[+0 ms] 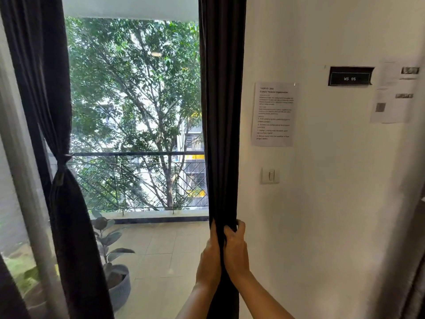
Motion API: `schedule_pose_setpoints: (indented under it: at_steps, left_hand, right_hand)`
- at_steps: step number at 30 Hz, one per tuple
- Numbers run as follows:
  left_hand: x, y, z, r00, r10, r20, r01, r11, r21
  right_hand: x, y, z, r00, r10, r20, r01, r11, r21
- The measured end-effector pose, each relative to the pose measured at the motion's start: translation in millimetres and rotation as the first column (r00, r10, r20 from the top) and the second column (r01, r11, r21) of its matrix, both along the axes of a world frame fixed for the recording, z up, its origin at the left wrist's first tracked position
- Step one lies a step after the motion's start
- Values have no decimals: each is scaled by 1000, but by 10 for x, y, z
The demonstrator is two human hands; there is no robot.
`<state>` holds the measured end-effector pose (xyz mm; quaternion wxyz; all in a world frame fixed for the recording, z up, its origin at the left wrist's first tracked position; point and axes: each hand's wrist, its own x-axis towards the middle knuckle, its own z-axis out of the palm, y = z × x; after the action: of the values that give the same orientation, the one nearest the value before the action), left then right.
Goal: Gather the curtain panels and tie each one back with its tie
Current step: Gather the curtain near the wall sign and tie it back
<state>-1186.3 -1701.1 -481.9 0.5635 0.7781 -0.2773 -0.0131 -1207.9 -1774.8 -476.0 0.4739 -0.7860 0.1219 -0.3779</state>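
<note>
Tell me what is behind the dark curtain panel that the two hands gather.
The gathered dark fabric curtain panel covers whatever lies directly behind it. Only its sides show: white painted wall on the right, pale tiled balcony floor on the left.

2 curtain panels (46, 88) (222, 111) — 2 hands (210, 259) (236, 247)

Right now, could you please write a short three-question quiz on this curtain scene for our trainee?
1. True or false: the left curtain panel is already cinched by its tie.
2. The right curtain panel is: A) bunched in the grip of the left hand and right hand; B) tied back; C) spread across the window.
3. Fill in: the black wall sign reads "WS __".
Key: 1 true; 2 A; 3 05.
</note>
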Motion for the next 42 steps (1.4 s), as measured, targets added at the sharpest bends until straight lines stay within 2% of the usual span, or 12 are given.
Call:
schedule_pose_setpoints:
  at_steps: [3, 5, 7, 11, 13, 15, 20, 22, 25, 30, 42]
  left_hand:
    - [81, 60, -85, 997, -19, 79, 15, 999, 52]
    - [154, 79, -145, 965, -85, 246, 51, 989, 141]
    - [232, 97, -216, 944, -131, 304, 82, 982, 168]
    - [235, 70, -239, 974, -69, 216, 42, 991, 126]
    - [193, 46, -180, 995, -27, 100, 21, 998, 57]
    - [182, 54, -125, 997, -32, 64, 28, 998, 63]
    - [218, 79, -99, 967, -95, 236, 96, 995, 7]
    - [254, 44, -110, 952, -77, 297, 91, 995, -33]
    - [284, -16, -110, 961, -16, 277, 34, 998, -61]
    - [288, -12, -97, 955, -4, 296, 38, 994, -107]
    - [348, -15, 19, 956, -18, 291, 56, 991, -120]
  right_hand:
    - [-4, 24, -162, 994, -108, 12, 107, 963, -247]
    - [22, 7, -262, 992, -120, 26, 123, 951, -285]
    - [11, 13, -277, 989, -145, 25, 146, 954, -263]
    - [72, -2, -318, 990, -116, -81, 106, 987, -121]
    - [118, -36, -375, 982, -137, -128, 117, 981, -152]
    - [126, -49, -408, 980, -158, -117, 130, 967, -219]
    - [87, -112, -409, 982, -166, -92, 132, 947, -294]
    - [55, -118, -377, 987, -131, -94, 106, 966, -235]
    - [31, -144, -359, 991, -102, -88, 74, 956, -282]
    - [-13, -206, -364, 997, 1, -79, -25, 949, -314]
    - [-128, -297, -276, 990, 107, -93, -130, 947, -294]
